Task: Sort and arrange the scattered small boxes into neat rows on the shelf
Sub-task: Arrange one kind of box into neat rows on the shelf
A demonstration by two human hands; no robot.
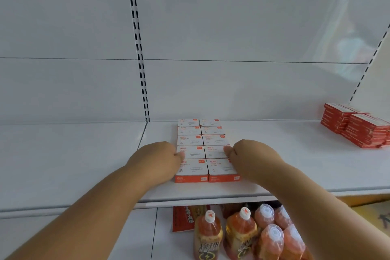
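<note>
Your left hand (160, 157) and right hand (245, 153) press, fingers curled, against either side of the small boxes (205, 150), two columns on the shelf (84, 154)

Smooth white painted metal shelf (295, 164) with a soft sheen, matt white and orange cardboard boxes (191, 170), glossy clear plastic bottles (207, 236) with white plastic caps

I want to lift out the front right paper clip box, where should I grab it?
Pinch the front right box by its orange front face and white top, coming from the shelf's open front edge. Neighbours sit tight against its left and back, and the right hand covers its right side.
</note>
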